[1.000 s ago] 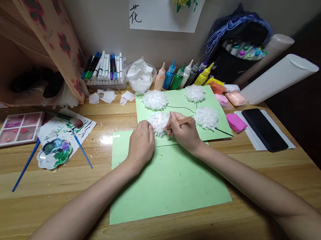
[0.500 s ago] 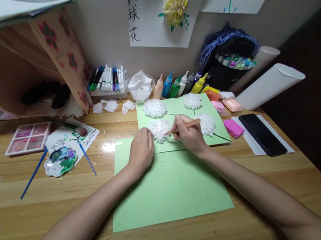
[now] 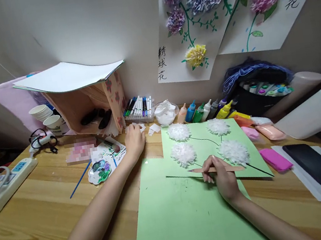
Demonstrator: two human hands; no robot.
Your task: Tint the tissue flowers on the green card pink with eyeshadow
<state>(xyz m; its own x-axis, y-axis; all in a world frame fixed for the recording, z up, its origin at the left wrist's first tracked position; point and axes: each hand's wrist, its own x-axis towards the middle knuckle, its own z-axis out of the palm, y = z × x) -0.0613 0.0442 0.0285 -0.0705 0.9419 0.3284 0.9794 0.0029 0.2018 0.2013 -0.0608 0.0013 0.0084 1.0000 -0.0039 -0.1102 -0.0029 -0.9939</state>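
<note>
The right hand (image 3: pixel 220 173) gripped a pencil (image 3: pixel 197 171) over the near edge of the flowered green sheet (image 3: pixel 206 151), which partly overlapped a plain green sheet (image 3: pixel 175 215). The left hand (image 3: pixel 135 140) lay off its left side, near paper scraps (image 3: pixel 154 129) – whether it held any, I couldn't tell. Without that hand's steadying, the flowered sheet could have slid under pencil pressure; a careless wrist turn could have crushed its near-right white flower (image 3: pixel 234 152) – the pencil's back end was right beside it.
</note>
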